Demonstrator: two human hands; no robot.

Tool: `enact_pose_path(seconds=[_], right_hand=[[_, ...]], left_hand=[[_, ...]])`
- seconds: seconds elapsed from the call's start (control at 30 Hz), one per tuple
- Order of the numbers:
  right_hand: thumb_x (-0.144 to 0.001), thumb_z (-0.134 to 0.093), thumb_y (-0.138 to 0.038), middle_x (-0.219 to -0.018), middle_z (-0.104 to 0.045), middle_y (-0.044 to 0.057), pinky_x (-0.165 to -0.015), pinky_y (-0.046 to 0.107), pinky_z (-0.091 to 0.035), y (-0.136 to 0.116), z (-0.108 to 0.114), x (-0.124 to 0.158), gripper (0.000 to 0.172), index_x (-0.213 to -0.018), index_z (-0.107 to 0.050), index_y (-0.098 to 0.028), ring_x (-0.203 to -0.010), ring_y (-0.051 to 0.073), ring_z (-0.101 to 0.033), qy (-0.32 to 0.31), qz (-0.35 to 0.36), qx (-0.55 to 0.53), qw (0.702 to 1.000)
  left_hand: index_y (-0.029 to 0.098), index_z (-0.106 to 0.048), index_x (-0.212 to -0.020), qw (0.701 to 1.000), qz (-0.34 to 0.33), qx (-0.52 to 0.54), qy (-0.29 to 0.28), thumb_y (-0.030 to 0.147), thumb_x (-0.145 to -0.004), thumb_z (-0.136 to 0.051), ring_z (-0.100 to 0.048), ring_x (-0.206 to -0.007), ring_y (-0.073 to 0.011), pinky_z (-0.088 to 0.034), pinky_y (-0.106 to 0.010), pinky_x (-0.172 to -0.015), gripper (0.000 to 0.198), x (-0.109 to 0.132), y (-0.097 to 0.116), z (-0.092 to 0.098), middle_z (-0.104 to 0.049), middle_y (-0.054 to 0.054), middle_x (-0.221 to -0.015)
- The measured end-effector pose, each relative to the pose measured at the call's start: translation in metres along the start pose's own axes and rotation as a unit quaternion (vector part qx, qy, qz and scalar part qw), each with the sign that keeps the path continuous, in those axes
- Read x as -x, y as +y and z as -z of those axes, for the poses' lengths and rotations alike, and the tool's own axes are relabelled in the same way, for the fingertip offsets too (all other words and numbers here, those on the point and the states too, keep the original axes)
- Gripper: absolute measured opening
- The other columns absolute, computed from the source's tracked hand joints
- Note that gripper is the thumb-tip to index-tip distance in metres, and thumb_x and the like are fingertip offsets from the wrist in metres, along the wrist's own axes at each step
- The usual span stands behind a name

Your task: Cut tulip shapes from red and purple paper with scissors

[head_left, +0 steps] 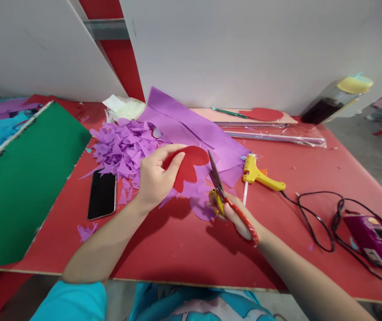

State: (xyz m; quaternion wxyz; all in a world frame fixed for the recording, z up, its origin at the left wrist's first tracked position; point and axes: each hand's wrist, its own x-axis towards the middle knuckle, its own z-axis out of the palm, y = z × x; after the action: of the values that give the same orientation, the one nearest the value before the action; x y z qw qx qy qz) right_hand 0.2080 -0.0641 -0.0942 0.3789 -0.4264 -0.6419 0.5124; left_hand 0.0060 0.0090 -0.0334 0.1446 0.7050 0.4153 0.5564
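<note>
A red paper cutout with rounded lobes point(191, 162) is pinched between the thumb and fingers of my left hand point(159, 174), held above the table. My right hand point(231, 214) grips scissors point(216, 174) with one red and one yellow handle. Their blades point up and away, just right of the red cutout and apart from it. Beneath both hands lie purple paper pieces, among them a rounded one point(202, 207). A heap of purple scraps point(124, 145) sits left of my left hand, with a large purple sheet point(184, 125) behind.
A yellow glue gun point(261, 174) rests right of the scissors, its black cord point(318, 236) looping near a purple box point(375, 238). A phone point(102, 195) and green board point(33, 187) lie left. A dark-filled bottle point(336, 98) stands tilted-looking at back right, beside plastic-wrapped strips point(278, 136).
</note>
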Motion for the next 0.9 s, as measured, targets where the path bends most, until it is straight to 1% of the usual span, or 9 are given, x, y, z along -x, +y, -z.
enact_pose_path(seconds=[0.1, 0.17, 0.3, 0.43, 0.63, 0.9], right_hand=[[-0.084, -0.031, -0.069, -0.067, -0.046, 0.001, -0.054, 0.030, -0.037, -0.001, -0.001, 0.000, 0.055, -0.082, -0.052, -0.018, -0.057, 0.013, -0.039, 0.007, 0.005, 0.007, 1.000], [-0.084, -0.030, -0.069, -0.066, -0.045, 0.001, -0.054, 0.030, -0.038, -0.002, -0.001, -0.001, 0.056, -0.078, -0.051, -0.018, -0.055, 0.013, -0.038, 0.012, 0.007, 0.005, 1.000], [-0.082, -0.032, -0.070, -0.070, -0.047, 0.004, -0.044, 0.027, -0.031, -0.002, -0.003, -0.001, 0.056, -0.070, -0.047, -0.018, -0.053, 0.012, -0.035, 0.022, -0.001, -0.018, 1.000], [-0.081, -0.034, -0.071, -0.069, -0.047, 0.005, -0.041, 0.027, -0.029, -0.001, -0.004, 0.001, 0.056, -0.069, -0.048, -0.018, -0.050, 0.011, -0.034, 0.023, -0.013, -0.038, 0.999], [-0.080, -0.030, -0.074, -0.062, -0.039, -0.001, -0.040, 0.024, -0.028, 0.001, -0.004, 0.002, 0.059, -0.067, -0.044, -0.018, -0.047, 0.009, -0.032, 0.010, -0.020, -0.044, 0.999], [-0.079, -0.030, -0.076, -0.052, -0.032, -0.005, -0.038, 0.025, -0.023, 0.005, -0.007, 0.004, 0.059, -0.066, -0.041, -0.020, -0.040, 0.008, -0.030, -0.006, -0.037, -0.087, 0.996]], left_hand=[[0.021, -0.067, -0.094, 1.000, 0.019, 0.002, 0.002, 0.019, -0.083, -0.060, -0.068, -0.084, -0.0147, -0.057, -0.029, -0.079, 0.012, 0.001, 0.002, -0.001, -0.072, 0.000, -0.089], [0.021, -0.067, -0.094, 1.000, 0.028, 0.010, 0.001, 0.021, -0.084, -0.060, -0.068, -0.085, -0.0149, -0.057, -0.029, -0.080, 0.013, 0.002, 0.002, -0.001, -0.072, 0.000, -0.090], [0.022, -0.067, -0.096, 0.999, 0.042, 0.028, 0.000, 0.023, -0.084, -0.060, -0.068, -0.087, -0.0146, -0.056, -0.028, -0.081, 0.014, 0.004, 0.000, -0.004, -0.072, 0.000, -0.091], [0.021, -0.067, -0.097, 0.998, 0.059, 0.037, 0.001, 0.025, -0.085, -0.060, -0.067, -0.089, -0.0149, -0.056, -0.029, -0.083, 0.014, 0.006, -0.001, -0.006, -0.072, -0.001, -0.093], [0.022, -0.067, -0.096, 0.997, 0.069, 0.043, 0.014, 0.025, -0.084, -0.060, -0.067, -0.089, -0.0130, -0.055, -0.025, -0.083, 0.014, 0.009, -0.002, -0.008, -0.072, 0.000, -0.092], [0.022, -0.066, -0.095, 0.997, 0.066, 0.040, 0.022, 0.025, -0.084, -0.060, -0.068, -0.086, -0.0137, -0.056, -0.027, -0.081, 0.013, 0.010, -0.001, -0.011, -0.072, 0.000, -0.091]])
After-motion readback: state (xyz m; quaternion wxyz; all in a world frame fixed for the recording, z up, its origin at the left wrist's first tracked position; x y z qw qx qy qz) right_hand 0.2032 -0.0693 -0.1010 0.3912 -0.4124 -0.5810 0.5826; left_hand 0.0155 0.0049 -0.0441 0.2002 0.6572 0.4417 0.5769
